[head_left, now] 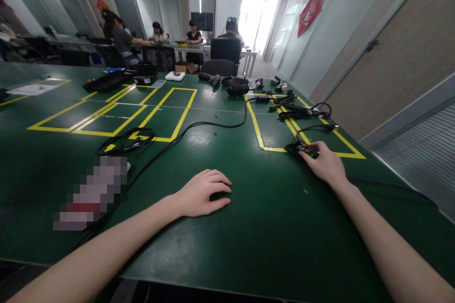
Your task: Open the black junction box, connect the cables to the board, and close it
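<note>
The right hand [325, 163] has its thumb and fingers closed on a small black device with an exposed circuit board [307, 151], pinching it at the near right end, where it sits over the near strip of a yellow tape outline [350, 155]. The device's long axis runs mostly crosswise, its dark end pointing left, over toward the left hand's side, and its board end pointing in under the right fingers (which of the two is its front, I cannot tell). Just beyond the right hand, a thin black cable [314, 127] arches away. The left hand [206, 194] lies palm down on the green table [249, 236], fingers loosely spread and slightly bent. Left of it lies a blocked-out object [95, 189], any print on it hidden by pixelation. Far beyond the right hand, a red banner [311, 9] carries pale characters too blurred to read.
</note>
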`<state>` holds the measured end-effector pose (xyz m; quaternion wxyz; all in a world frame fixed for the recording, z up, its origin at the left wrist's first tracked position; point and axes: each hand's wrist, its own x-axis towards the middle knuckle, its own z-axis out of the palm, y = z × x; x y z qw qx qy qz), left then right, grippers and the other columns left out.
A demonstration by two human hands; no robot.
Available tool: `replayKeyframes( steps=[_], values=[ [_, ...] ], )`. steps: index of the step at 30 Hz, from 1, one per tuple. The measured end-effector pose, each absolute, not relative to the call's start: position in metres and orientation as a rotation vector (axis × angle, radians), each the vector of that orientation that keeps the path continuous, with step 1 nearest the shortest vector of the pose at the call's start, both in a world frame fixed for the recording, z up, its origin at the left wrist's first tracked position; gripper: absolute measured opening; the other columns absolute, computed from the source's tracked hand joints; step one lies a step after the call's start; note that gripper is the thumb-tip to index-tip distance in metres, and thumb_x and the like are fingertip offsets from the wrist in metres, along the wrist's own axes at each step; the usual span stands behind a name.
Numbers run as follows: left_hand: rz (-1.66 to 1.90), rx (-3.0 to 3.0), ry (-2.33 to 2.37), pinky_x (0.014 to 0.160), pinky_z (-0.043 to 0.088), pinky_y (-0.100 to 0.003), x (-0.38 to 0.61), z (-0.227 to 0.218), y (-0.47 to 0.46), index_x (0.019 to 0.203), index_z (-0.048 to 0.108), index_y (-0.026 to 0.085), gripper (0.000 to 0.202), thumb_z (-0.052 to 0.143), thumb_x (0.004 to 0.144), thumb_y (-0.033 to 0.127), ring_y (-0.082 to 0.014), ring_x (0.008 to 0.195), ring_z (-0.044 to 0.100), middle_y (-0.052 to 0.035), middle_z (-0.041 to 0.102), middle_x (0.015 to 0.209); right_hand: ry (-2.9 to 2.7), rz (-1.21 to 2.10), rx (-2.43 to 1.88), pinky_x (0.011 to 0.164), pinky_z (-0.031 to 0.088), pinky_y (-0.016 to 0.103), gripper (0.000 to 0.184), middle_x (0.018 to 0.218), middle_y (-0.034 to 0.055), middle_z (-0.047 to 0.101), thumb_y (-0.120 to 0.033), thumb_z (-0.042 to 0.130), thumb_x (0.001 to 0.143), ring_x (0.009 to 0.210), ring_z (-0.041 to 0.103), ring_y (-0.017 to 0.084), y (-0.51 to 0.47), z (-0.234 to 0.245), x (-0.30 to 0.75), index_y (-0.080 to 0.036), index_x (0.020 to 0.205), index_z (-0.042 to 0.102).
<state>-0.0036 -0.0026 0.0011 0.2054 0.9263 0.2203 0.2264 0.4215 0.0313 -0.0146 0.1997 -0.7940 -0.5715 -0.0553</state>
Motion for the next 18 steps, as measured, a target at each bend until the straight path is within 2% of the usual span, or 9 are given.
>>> replayKeyframes(
  steps=[4,7,11,14,18],
  values=[
    [0.623,2.575,0.616,0.103,0.052,-0.041,-0.004,0.002,-0.003,0.111,0.075,0.021,0.019,0.067,0.099,0.032,-0.0247,0.115,0.069,-0.0079,0.076,0.121,-1.729,0.029,-2.073,0.065,0.051,0.036,0.037,0.098,0.0123,0.077,-0.048,0.067,0.087,0.074,0.071,0.029,0.026,-0.006,0.37,-0.02,0.112,0.064],
    [0.631,2.571,0.627,0.103,0.053,-0.041,-0.003,0.003,-0.004,0.121,0.072,0.022,0.024,0.066,0.099,0.032,-0.0252,0.117,0.068,-0.0086,0.075,0.125,-1.929,0.17,-1.839,0.066,0.053,0.036,0.032,0.094,0.0091,0.077,-0.044,0.067,0.088,0.072,0.072,0.028,0.015,-0.004,0.339,-0.022,0.11,0.064],
    [0.727,2.563,0.669,0.104,0.053,-0.042,-0.002,0.004,-0.006,0.128,0.067,0.023,0.031,0.065,0.099,0.032,-0.0252,0.117,0.067,-0.0104,0.071,0.13,-2.187,0.399,-1.42,0.072,0.057,0.035,0.026,0.103,0.0073,0.079,-0.037,0.068,0.092,0.081,0.075,0.025,-0.006,-0.002,0.301,-0.023,0.113,0.063],
    [0.811,2.559,0.679,0.102,0.054,-0.042,-0.001,0.005,-0.007,0.131,0.064,0.021,0.039,0.069,0.096,0.037,-0.0269,0.118,0.065,-0.0133,0.068,0.13,-2.347,0.513,-1.188,0.077,0.057,0.033,0.026,0.107,0.0066,0.079,-0.033,0.07,0.092,0.092,0.076,0.024,-0.022,0.001,0.278,-0.023,0.115,0.063],
    [0.74,2.599,0.658,0.098,0.051,-0.041,-0.001,0.007,-0.007,0.127,0.066,0.022,0.045,0.074,0.091,0.048,-0.0272,0.112,0.066,-0.0112,0.071,0.12,-2.469,0.586,-1.023,0.076,0.056,0.03,0.028,0.106,0.006,0.078,-0.032,0.073,0.092,0.089,0.076,0.022,-0.036,0.005,0.262,-0.023,0.116,0.064]
  ],
)
